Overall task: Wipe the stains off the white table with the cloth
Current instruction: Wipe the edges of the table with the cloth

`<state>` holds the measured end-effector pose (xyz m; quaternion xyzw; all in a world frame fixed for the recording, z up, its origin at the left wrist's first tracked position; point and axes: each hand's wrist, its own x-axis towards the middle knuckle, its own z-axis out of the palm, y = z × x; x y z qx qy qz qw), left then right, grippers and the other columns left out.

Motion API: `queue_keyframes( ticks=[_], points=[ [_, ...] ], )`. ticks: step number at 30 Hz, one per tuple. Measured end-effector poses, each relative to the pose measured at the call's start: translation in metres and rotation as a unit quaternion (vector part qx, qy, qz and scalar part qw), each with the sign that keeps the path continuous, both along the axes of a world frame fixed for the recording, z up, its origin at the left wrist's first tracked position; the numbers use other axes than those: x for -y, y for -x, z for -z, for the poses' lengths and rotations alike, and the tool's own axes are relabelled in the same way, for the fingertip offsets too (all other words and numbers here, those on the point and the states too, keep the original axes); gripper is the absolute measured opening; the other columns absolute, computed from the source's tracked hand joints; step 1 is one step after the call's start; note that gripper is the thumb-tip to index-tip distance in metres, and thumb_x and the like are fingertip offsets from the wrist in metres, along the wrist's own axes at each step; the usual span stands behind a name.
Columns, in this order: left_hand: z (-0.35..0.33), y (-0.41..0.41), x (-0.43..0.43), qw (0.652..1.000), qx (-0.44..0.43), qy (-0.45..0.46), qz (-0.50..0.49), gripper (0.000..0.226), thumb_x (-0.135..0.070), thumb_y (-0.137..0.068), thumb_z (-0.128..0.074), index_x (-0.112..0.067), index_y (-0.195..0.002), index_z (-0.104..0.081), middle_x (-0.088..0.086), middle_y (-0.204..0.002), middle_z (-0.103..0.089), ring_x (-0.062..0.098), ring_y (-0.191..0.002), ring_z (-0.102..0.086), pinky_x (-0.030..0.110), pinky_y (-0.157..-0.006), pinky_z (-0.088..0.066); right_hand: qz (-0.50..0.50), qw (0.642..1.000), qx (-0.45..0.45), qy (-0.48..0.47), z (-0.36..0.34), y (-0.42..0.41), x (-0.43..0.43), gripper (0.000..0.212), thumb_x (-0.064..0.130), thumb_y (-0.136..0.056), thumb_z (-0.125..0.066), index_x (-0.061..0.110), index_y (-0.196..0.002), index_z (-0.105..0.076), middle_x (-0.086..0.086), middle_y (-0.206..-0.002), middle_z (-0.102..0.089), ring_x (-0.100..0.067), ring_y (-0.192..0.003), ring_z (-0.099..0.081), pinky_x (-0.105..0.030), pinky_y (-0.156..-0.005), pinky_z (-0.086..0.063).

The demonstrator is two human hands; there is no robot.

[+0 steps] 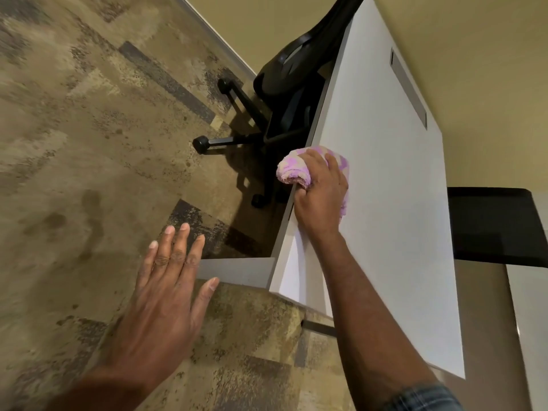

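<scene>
White table (385, 185) fills our view; at its chair-side edge our right hand (321, 192) clamps the soft, light cloth (292, 170) bunched; left hand (169, 280) spread, empty.

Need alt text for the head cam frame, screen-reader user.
The right hand presses a bunched pink cloth onto the left edge of a white table. The left hand hovers open over patterned carpet; a black office chair stands beyond.

Pink-and-cream checked cloth (296, 170), white table (385, 173), black chair (281, 81), mottled brown-grey patchwork carpet (89, 129)
</scene>
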<state>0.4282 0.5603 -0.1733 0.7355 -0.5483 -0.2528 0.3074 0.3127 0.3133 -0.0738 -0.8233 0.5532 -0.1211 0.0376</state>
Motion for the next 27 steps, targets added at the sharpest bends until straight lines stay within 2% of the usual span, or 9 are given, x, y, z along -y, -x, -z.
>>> queue_keyframes(
  ticks=[5, 9, 12, 18, 22, 27],
  points=[
    [-0.007, 0.004, 0.009, 1.0, 0.007, 0.008, 0.005, 0.07, -0.052, -0.105, -0.024, -0.012, -0.162, -0.02, 0.009, -0.173, -0.007, 0.022, -0.16, 0.002, 0.043, -0.127, -0.003, -0.005, 1.0, -0.008, -0.022, 0.004, 0.007, -0.039, 0.041, 0.013, -0.086, -0.057, 0.024, -0.125, -0.064, 0.001, -0.138, -0.062, -0.026, -0.149, -0.034, -0.061, -0.121, -0.025],
    [-0.018, 0.008, 0.017, 1.0, 0.013, 0.021, 0.001, 0.07, -0.051, -0.105, -0.023, -0.01, -0.161, -0.023, 0.011, -0.172, -0.01, 0.022, -0.16, 0.001, 0.042, -0.128, -0.002, -0.034, 0.997, -0.048, -0.044, -0.003, 0.02, -0.081, 0.046, 0.019, -0.081, -0.048, 0.026, -0.124, -0.062, 0.006, -0.133, -0.065, -0.022, -0.15, -0.031, -0.057, -0.123, -0.021],
    [-0.025, 0.012, 0.021, 0.999, 0.013, 0.029, -0.008, 0.07, -0.05, -0.103, -0.027, -0.008, -0.159, -0.028, 0.011, -0.171, -0.013, 0.023, -0.16, -0.003, 0.043, -0.128, -0.005, -0.056, 0.996, -0.046, -0.051, -0.006, 0.03, -0.115, 0.049, 0.025, -0.079, -0.042, 0.027, -0.124, -0.061, 0.008, -0.13, -0.065, -0.019, -0.151, -0.03, -0.056, -0.124, -0.021],
    [-0.028, 0.015, 0.02, 1.0, 0.02, 0.021, -0.009, 0.071, -0.052, -0.104, -0.025, -0.009, -0.159, -0.028, 0.011, -0.171, -0.014, 0.023, -0.16, -0.004, 0.046, -0.127, -0.009, -0.093, 0.993, -0.017, -0.075, -0.004, 0.051, -0.163, 0.052, 0.022, -0.077, -0.051, 0.032, -0.128, -0.057, 0.018, -0.131, -0.059, -0.012, -0.154, -0.021, -0.051, -0.124, -0.019],
    [-0.032, 0.016, 0.022, 0.999, 0.021, 0.025, -0.008, 0.068, -0.05, -0.105, -0.023, -0.009, -0.159, -0.03, 0.011, -0.171, -0.016, 0.022, -0.16, -0.004, 0.044, -0.128, -0.007, -0.122, 0.989, 0.032, -0.082, -0.004, 0.062, -0.178, 0.056, 0.019, -0.078, -0.054, 0.031, -0.132, -0.056, 0.02, -0.137, -0.055, -0.014, -0.154, -0.026, -0.049, -0.124, -0.019],
    [-0.041, 0.019, 0.026, 1.0, 0.016, 0.024, -0.001, 0.064, -0.043, -0.105, -0.026, -0.008, -0.159, -0.029, 0.011, -0.171, -0.014, 0.021, -0.16, 0.0, 0.04, -0.128, -0.002, -0.175, 0.981, 0.045, -0.071, -0.002, 0.086, -0.184, 0.051, 0.019, -0.085, -0.076, 0.029, -0.133, -0.061, 0.019, -0.141, -0.057, -0.018, -0.152, -0.032, -0.052, -0.123, -0.024]
  ],
)
